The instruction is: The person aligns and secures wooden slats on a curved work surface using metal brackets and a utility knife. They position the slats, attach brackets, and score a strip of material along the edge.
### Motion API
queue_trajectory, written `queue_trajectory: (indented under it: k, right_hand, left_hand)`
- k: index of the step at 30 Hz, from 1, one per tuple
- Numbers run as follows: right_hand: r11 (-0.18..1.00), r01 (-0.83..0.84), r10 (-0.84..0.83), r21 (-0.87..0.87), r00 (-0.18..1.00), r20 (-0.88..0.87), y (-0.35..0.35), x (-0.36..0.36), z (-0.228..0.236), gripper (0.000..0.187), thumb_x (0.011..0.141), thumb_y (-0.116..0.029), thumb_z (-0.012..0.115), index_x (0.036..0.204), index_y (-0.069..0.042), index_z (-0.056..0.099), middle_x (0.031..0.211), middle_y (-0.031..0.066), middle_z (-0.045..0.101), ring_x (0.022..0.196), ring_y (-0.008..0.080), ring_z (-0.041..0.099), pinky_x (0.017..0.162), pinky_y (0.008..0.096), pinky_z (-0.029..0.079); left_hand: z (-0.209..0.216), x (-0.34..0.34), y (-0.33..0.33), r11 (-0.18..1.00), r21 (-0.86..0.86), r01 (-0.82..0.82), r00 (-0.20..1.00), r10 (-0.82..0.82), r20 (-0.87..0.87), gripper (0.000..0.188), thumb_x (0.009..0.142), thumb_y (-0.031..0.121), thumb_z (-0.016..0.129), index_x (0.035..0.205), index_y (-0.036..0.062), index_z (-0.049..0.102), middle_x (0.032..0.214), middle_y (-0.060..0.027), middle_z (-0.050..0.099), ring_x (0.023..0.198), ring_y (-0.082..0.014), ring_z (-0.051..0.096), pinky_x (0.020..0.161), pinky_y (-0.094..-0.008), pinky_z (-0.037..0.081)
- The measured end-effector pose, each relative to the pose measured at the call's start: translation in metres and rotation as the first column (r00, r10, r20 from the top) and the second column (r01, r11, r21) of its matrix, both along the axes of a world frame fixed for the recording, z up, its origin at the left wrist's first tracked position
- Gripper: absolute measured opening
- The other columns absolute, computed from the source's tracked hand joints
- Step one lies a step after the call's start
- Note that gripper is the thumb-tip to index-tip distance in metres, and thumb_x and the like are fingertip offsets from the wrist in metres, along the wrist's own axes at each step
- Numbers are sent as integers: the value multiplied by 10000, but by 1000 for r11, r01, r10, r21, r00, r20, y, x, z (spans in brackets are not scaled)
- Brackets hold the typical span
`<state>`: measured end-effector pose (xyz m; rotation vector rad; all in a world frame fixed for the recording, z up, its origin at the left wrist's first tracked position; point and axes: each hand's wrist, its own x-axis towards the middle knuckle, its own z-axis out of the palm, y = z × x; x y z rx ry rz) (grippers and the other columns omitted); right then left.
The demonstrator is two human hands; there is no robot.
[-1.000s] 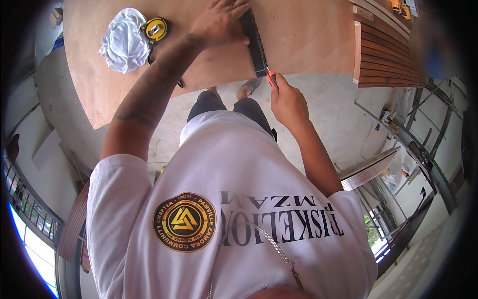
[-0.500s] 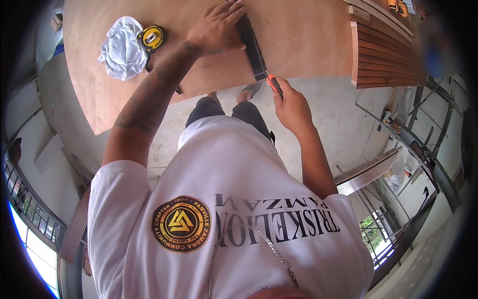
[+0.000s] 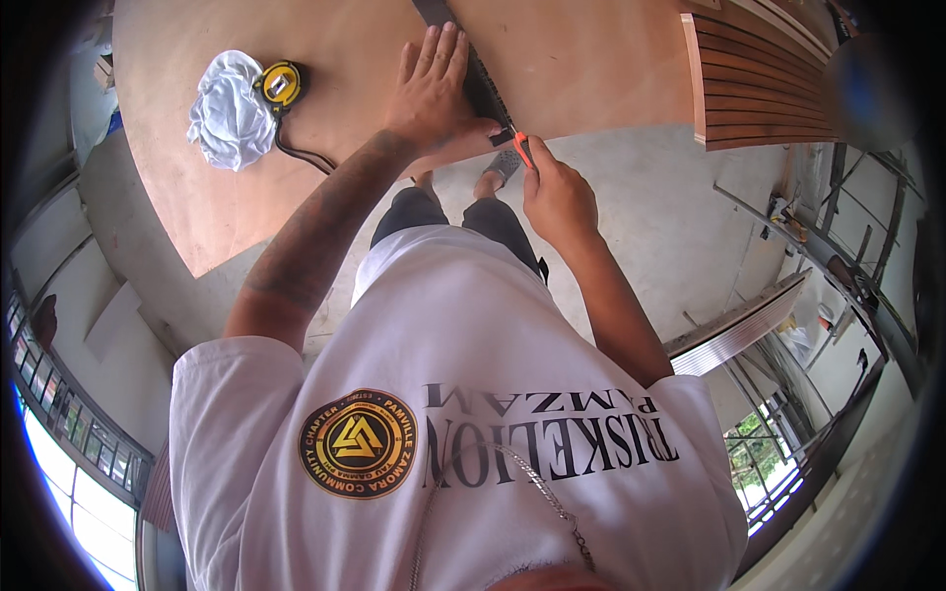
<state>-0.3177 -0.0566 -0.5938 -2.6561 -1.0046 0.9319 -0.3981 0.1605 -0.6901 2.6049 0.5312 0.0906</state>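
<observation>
My left hand (image 3: 432,97) lies flat, fingers stretched out, pressing on a long dark flat strip (image 3: 483,91) with a toothed-looking right edge. The strip lies across a brown plywood sheet (image 3: 581,69) and reaches close to the sheet's near edge. My right hand (image 3: 562,200) is closed round the orange-and-black handle of a utility knife (image 3: 523,150). Its tip is at the near end of the strip's right edge; the blade itself is too small to make out. Left of my left hand, a yellow-and-black tape measure (image 3: 282,85) rests against a crumpled white cloth (image 3: 229,113).
Dark cords (image 3: 305,156) run from beside the tape measure under my left forearm. A slatted brown wood panel (image 3: 759,84) lies at the far right. Metal frames (image 3: 847,261) stand on the right over the grey concrete floor (image 3: 631,217). My feet are beneath the sheet's near edge.
My left hand has slid nearer along the strip, toward its near end. The right hand with the knife has shifted slightly left and farther away. The view has tilted a little.
</observation>
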Motion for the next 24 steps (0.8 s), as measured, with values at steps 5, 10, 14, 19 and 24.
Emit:
queue_trajectory:
  k: [5, 10, 14, 19, 24]
  right_hand:
    - [999, 30, -31, 28, 999, 31, -1, -14, -7, 480, 1033, -161, 584, 1494, -83, 478, 1019, 203, 755, 929, 425, 748, 786, 537, 595]
    - [1000, 2, -2, 12, 999, 47, 0, -12, -7, 493, 1034, -155, 579, 1504, -60, 465, 1017, 214, 756, 921, 433, 750, 775, 545, 595]
    - [998, -22, 21, -56, 1000, -19, 2, -3, 0, 505, 1037, -154, 572, 1520, -56, 458, 997, 221, 756, 923, 428, 753, 776, 541, 594]
    - [999, -11, 11, -32, 1000, 13, 6, -4, 6, 527, 1034, -133, 584, 1545, -106, 459, 937, 241, 740, 888, 460, 727, 761, 561, 562]
    - [995, -23, 23, -98, 1000, -5, 11, -2, 14, 532, 1032, -127, 581, 1547, -93, 455, 922, 239, 740, 871, 462, 728, 752, 570, 558]
  left_hand:
    - [6, 1, -1, 1000, 13, 0, 1000, 0, -19, 1362, 741, 729, 825, 1686, -14, 186, 1766, -208, 197, 1660, -365, 100, 1333, -566, 88]
    - [7, 3, -2, 1000, 5, -15, 999, 15, -29, 1353, 744, 712, 833, 1687, -13, 188, 1769, -204, 197, 1662, -360, 98, 1331, -571, 96]
    - [3, 2, -2, 1000, -28, -7, 1000, 8, 25, 1366, 733, 718, 847, 1682, -11, 188, 1761, -229, 196, 1652, -411, 108, 1315, -612, 105]
    - [0, 0, 0, 1000, -19, -13, 999, 14, 47, 1388, 727, 748, 829, 1693, 3, 168, 1764, -220, 191, 1653, -401, 114, 1316, -605, 111]
    - [1, 0, -1, 1000, -21, -6, 1000, 7, 26, 1385, 726, 753, 823, 1694, 5, 173, 1766, -211, 193, 1655, -384, 119, 1319, -596, 113]
